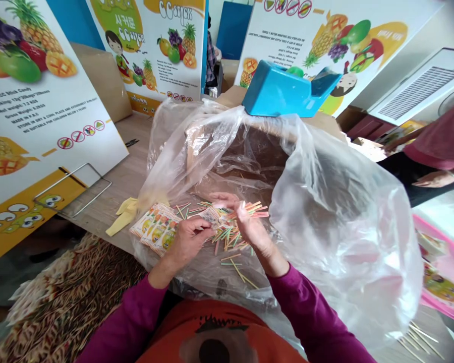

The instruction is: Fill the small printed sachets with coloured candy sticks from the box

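Observation:
My left hand [186, 241] is closed, thumb and finger pinching the edge of a small printed packet [211, 216]. Between the thumb and fingers of my right hand [251, 229] is a bundle of thin coloured candy sticks [258, 209], their ends close to the packet. Under both hands lies a loose pile of candy sticks [229, 238] in pink, green and yellow, resting on clear plastic. Several printed candy packets [153, 228] lie overlapped just left of my left hand. My right palm partly covers the pile.
A large clear plastic bag [336, 212] lines an open carton ahead. On its top stands a blue tape dispenser [280, 93]. Printed cartons [41, 96] stand around the table. A wire stand [94, 194] and yellow scraps [123, 214] are at left. Another person's hand [435, 177] shows at right.

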`<state>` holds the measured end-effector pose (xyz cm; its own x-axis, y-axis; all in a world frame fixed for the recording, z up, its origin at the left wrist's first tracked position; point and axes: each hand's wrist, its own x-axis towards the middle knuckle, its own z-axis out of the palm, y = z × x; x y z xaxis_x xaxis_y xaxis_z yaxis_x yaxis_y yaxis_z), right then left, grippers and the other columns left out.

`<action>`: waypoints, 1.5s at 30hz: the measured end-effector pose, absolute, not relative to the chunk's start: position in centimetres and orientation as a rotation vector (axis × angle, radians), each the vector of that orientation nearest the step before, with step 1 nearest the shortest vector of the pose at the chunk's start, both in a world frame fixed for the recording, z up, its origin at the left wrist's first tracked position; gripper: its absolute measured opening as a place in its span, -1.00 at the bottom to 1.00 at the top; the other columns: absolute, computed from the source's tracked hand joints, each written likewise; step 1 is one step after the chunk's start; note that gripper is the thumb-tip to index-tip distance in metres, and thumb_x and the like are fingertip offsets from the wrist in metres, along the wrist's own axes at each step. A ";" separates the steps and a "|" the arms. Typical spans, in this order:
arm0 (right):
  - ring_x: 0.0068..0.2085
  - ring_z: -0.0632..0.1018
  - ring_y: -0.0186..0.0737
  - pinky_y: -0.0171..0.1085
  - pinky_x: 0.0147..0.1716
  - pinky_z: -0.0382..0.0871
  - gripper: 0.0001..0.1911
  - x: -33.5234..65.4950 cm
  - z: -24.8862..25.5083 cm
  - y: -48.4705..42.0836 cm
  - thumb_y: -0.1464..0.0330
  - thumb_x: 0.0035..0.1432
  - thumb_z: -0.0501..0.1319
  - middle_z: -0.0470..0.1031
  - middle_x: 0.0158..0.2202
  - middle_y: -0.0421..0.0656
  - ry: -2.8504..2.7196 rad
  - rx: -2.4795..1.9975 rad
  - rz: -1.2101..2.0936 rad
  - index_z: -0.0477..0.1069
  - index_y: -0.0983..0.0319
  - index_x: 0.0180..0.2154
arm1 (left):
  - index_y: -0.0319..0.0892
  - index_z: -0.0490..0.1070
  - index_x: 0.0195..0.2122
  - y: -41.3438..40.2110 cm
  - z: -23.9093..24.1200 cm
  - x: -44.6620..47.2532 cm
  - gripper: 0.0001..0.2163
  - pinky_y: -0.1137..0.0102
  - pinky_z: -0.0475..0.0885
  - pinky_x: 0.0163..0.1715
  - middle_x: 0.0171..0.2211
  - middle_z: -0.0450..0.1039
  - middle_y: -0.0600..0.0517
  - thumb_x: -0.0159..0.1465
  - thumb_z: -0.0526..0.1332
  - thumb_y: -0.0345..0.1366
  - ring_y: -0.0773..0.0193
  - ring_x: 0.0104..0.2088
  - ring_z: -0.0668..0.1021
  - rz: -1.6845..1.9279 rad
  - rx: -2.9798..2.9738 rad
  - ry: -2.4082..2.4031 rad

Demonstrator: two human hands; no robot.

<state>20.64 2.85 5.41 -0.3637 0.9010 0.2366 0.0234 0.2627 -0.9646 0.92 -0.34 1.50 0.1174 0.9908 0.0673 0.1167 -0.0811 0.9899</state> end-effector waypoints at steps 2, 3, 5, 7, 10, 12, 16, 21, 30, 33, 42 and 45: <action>0.33 0.51 0.11 0.15 0.41 0.33 -0.34 20.6 5.5 2.8 -0.25 0.45 0.01 0.57 0.27 -0.09 -1.737 -0.910 1.214 0.72 -0.02 0.01 | -0.15 0.64 -0.46 -0.4 1.4 1.4 -0.84 0.40 0.42 -0.38 -0.47 0.56 0.06 0.13 0.43 -0.17 0.30 -0.44 0.51 1.113 1.288 1.150; 0.32 0.52 0.11 0.15 0.40 0.34 -0.35 20.7 5.6 2.8 -0.26 0.43 0.04 0.59 0.25 -0.09 -1.770 -0.918 1.220 0.72 -0.03 0.00 | -0.16 0.64 -0.46 -0.4 1.4 1.6 -0.82 0.40 0.41 -0.38 -0.48 0.55 0.06 0.11 0.44 -0.15 0.31 -0.45 0.50 1.102 1.241 1.135; 0.29 0.55 0.10 0.13 0.37 0.37 -0.39 21.1 6.2 2.7 -0.26 0.40 0.11 0.62 0.20 -0.09 -1.818 -0.905 1.260 0.73 -0.04 -0.02 | -0.17 0.64 -0.47 -0.5 1.4 1.9 -0.80 0.40 0.40 -0.38 -0.51 0.52 0.08 0.09 0.47 -0.13 0.32 -0.46 0.47 1.075 1.166 1.094; 0.26 0.58 0.08 0.11 0.35 0.40 -0.44 21.6 6.9 2.6 -0.24 0.36 0.20 0.64 0.19 -0.10 -1.815 -0.866 1.312 0.73 -0.04 0.00 | -0.17 0.65 -0.45 -0.5 1.5 2.4 -0.78 0.39 0.40 -0.37 -0.51 0.52 0.08 0.08 0.50 -0.11 0.32 -0.45 0.47 1.051 1.096 1.045; 0.23 0.60 0.08 0.10 0.30 0.45 -0.42 22.3 8.1 2.4 -0.20 0.29 0.32 0.64 0.22 -0.10 -1.728 -0.813 1.353 0.68 0.00 0.13 | -0.15 0.66 -0.44 -0.5 1.7 3.1 -0.76 0.38 0.42 -0.37 -0.49 0.55 0.07 0.07 0.53 -0.09 0.29 -0.44 0.50 1.007 1.003 0.963; 0.23 0.60 0.07 0.08 0.27 0.48 -0.34 22.8 8.6 2.1 -0.21 0.27 0.34 0.62 0.26 -0.10 -1.666 -0.822 1.323 0.60 -0.01 0.23 | -0.13 0.67 -0.43 -0.4 1.7 3.5 -0.75 0.36 0.44 -0.37 -0.46 0.59 0.05 0.04 0.57 -0.07 0.26 -0.42 0.53 0.979 0.937 0.918; 0.25 0.60 -0.01 -0.02 0.21 0.53 -0.39 23.8 8.4 0.8 -0.15 0.38 0.26 0.56 0.33 -0.14 -1.619 -0.906 1.165 0.52 -0.05 0.31 | -0.15 0.69 -0.36 -0.6 1.3 4.0 -0.70 0.33 0.49 -0.26 -0.38 0.62 0.02 0.02 0.57 -0.04 0.23 -0.36 0.57 0.992 0.839 0.887; -0.15 0.75 -0.04 -0.09 -0.09 0.67 -0.72 23.6 5.2 -0.5 0.10 0.41 0.33 0.78 -0.10 -0.13 -1.774 -1.083 0.961 0.74 0.04 -0.02 | -0.20 0.61 -0.41 -1.8 0.9 4.8 -0.67 0.36 0.35 -0.35 -0.49 0.47 0.07 0.10 0.52 -0.01 0.33 -0.45 0.41 0.958 0.996 0.855; -0.35 0.69 -0.09 -0.16 -0.29 0.62 -0.77 22.9 3.3 -2.2 0.18 0.35 0.34 0.76 -0.29 -0.13 -1.835 -1.199 0.813 0.75 0.10 -0.12 | -0.13 0.48 -0.46 -4.7 1.8 -4.3 -0.82 0.33 0.38 -0.29 -0.45 0.49 0.04 0.32 0.27 -0.32 0.22 -0.37 0.46 0.882 1.802 1.590; -0.34 0.67 -0.11 -0.18 -0.31 0.59 -0.77 25.9 2.1 -2.5 0.24 0.34 0.29 0.74 -0.31 -0.10 -1.854 -1.340 0.765 0.72 0.16 -0.19 | -0.13 0.58 -0.32 -4.0 1.8 -8.4 -0.85 0.17 0.47 -0.11 -0.29 0.59 -0.13 0.32 0.20 -0.38 -0.01 -0.19 0.56 0.564 2.100 1.901; 0.03 0.57 0.01 0.01 0.07 0.58 -0.54 27.6 2.6 -0.7 0.54 0.35 0.14 0.59 0.04 0.03 -2.413 -1.428 0.314 0.64 0.14 0.14 | -0.15 0.63 -0.04 -2.4 3.8 -0.4 -0.77 0.06 0.48 0.07 -0.01 0.59 -0.21 0.39 0.20 -0.36 -0.14 0.04 0.53 0.388 2.459 1.768; 0.08 0.53 0.09 0.06 0.11 0.53 -0.60 25.4 4.5 0.9 0.46 0.28 0.33 0.55 0.08 0.07 -2.618 -1.511 0.221 0.61 0.20 0.14 | -0.18 0.62 -0.09 -1.5 3.3 2.4 -0.83 0.07 0.50 0.05 0.00 0.59 -0.24 0.40 0.25 -0.31 -0.16 0.07 0.55 0.147 2.433 1.679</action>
<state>25.43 0.92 4.51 -0.4981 0.8668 0.0228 0.8507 0.4937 -0.1805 2.36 -1.46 3.27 0.3567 0.9340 -0.0215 0.9159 -0.3450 0.2049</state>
